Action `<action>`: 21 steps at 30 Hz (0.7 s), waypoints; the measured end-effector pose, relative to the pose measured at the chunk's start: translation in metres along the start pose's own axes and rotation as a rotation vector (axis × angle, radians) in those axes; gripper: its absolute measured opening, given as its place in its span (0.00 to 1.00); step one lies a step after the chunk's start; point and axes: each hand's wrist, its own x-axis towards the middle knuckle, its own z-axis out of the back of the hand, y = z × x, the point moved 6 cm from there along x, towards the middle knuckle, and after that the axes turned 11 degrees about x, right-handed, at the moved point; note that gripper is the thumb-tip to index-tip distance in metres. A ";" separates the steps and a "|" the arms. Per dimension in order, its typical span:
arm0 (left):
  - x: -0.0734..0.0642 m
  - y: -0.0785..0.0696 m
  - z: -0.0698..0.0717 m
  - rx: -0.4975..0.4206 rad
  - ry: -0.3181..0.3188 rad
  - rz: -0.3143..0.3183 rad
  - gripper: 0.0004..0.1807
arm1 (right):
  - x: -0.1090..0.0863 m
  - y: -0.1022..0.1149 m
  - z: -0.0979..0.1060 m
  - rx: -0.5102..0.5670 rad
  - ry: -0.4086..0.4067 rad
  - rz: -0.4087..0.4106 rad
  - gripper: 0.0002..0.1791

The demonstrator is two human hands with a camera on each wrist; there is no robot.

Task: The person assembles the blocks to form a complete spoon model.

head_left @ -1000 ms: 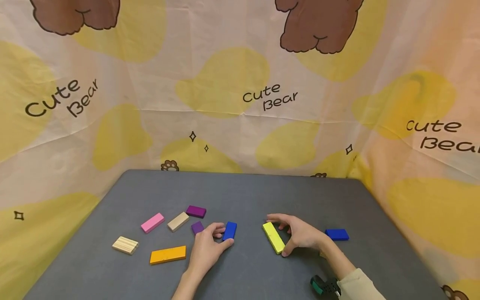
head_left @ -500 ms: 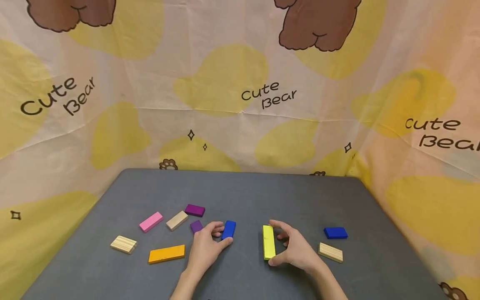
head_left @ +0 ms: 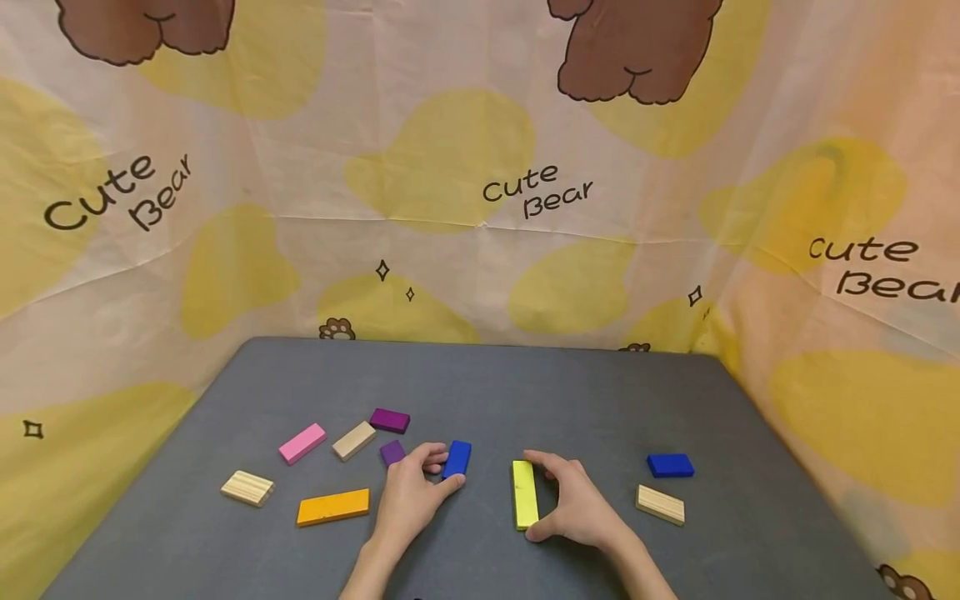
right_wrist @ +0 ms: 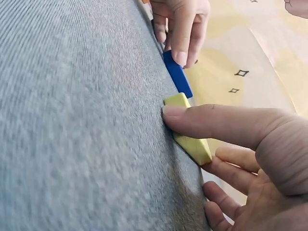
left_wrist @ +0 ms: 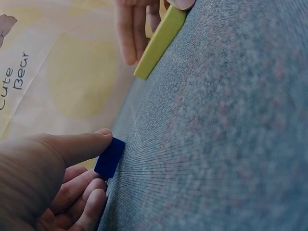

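My left hand (head_left: 411,498) pinches a small blue block (head_left: 457,459) between thumb and fingers at the middle of the table. To its right, my right hand (head_left: 576,506) holds a longer yellow-green block (head_left: 525,495) by its two ends, thumb at the near end and a finger at the far end. Both blocks lie flat at the tabletop, with a gap of bare grey between them. The left wrist view shows the thumb on one edge of the blue block (left_wrist: 110,157). In the right wrist view the thumb covers part of the yellow-green block (right_wrist: 195,149).
On the grey table (head_left: 480,383), an orange block (head_left: 333,507), a pink block (head_left: 303,444), two purple blocks and two plain wooden ones lie left of my left hand. A second blue block (head_left: 671,465) and another wooden block (head_left: 660,504) lie at the right.
My right hand has moved left with the yellow-green block, turning it from slanted to nearly straight and bringing it closer to the blue block. My left hand stays in place.
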 end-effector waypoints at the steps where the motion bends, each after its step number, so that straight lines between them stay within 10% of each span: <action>1: 0.000 0.000 0.000 0.002 0.002 0.001 0.25 | -0.001 0.000 0.000 0.009 0.006 -0.002 0.55; 11: -0.001 0.000 0.001 0.002 0.006 -0.007 0.25 | -0.014 -0.004 0.013 0.239 -0.105 -0.043 0.31; 21: 0.001 0.000 0.000 0.007 -0.001 -0.009 0.24 | -0.019 -0.001 0.015 0.192 -0.206 -0.011 0.20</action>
